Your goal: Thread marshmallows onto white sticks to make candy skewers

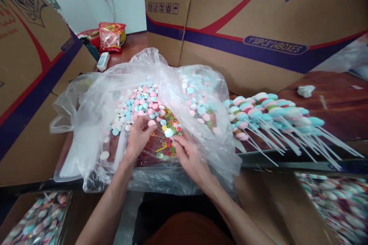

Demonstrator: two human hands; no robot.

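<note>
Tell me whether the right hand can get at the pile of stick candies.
Probably, by reaching over the crumpled clear plastic between them; the stick candies lie mostly uncovered, but the right hand is holding a candy stick.

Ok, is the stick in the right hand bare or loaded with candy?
Loaded: the stick in the right hand carries blue and white candy above the grip.

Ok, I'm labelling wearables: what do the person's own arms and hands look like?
The left hand and right hand are gloveless, with no rings visible. Both forearms are bare as far as they show: no sleeves, watch or bracelet.
</note>
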